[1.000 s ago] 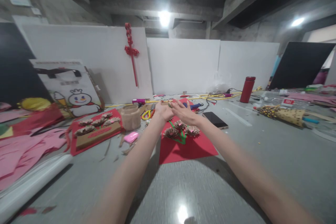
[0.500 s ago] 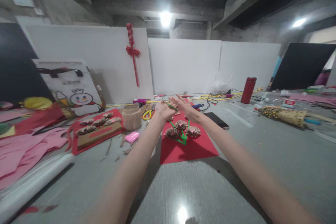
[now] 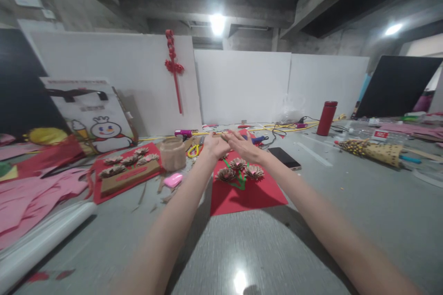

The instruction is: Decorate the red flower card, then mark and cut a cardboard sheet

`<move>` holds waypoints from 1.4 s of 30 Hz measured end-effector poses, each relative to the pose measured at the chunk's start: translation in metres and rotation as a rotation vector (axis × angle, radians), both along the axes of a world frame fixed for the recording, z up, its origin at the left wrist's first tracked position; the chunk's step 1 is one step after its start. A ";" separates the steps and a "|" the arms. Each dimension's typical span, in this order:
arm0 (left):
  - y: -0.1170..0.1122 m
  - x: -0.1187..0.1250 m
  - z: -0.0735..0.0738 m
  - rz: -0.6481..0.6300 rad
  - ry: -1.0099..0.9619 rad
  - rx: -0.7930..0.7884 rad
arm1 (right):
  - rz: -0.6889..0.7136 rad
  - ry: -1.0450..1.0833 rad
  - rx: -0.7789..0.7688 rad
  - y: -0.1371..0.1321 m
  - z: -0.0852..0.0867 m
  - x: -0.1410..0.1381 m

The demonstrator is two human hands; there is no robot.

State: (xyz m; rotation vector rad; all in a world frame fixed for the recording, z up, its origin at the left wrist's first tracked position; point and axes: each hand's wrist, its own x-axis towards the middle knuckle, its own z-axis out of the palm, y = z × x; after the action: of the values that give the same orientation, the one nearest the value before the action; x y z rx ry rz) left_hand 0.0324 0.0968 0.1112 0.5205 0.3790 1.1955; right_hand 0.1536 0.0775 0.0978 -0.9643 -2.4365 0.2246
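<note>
Both my arms reach forward over a red paper sheet [image 3: 247, 196] on the grey table. Three brown paper flowers [image 3: 238, 164] with green stems [image 3: 238, 182] lie on it. My left hand [image 3: 214, 145] hovers above the sheet's far edge, its fingers curled in with the back towards me; what is inside them is hidden. My right hand [image 3: 244, 146] is flat with its fingers stretched out, and its fingertips touch the left hand.
A dark phone [image 3: 284, 156] lies right of the sheet. To the left are a brown jar [image 3: 172, 153], yellow scissors [image 3: 194, 150], a pink block [image 3: 173, 179] and a red board with flowers [image 3: 128, 171]. A red bottle [image 3: 327, 117] and a wrapped bouquet [image 3: 374, 150] are at the right.
Half a second ago my right hand was raised a little and a green strip showed between the hands. It has since dropped back against the left hand, and the strip is out of sight.
</note>
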 end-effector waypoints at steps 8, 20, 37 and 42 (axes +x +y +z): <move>0.009 -0.004 -0.014 -0.371 0.149 -0.073 | -0.272 0.376 0.135 0.010 0.018 0.017; 0.008 0.000 -0.030 -0.835 0.412 -0.017 | -0.201 -0.054 0.264 0.006 0.026 0.038; -0.002 0.004 -0.032 -0.667 0.439 0.012 | 0.098 -0.284 0.310 -0.005 0.015 0.014; -0.001 0.006 -0.032 -0.671 0.425 0.018 | 0.064 -0.157 0.208 -0.006 0.015 0.011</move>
State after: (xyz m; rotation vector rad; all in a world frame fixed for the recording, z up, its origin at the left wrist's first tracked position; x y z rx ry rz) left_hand 0.0385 0.0960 0.0789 0.8412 0.5019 0.4346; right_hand 0.1644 0.0712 0.1132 -0.8410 -2.5732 -0.0851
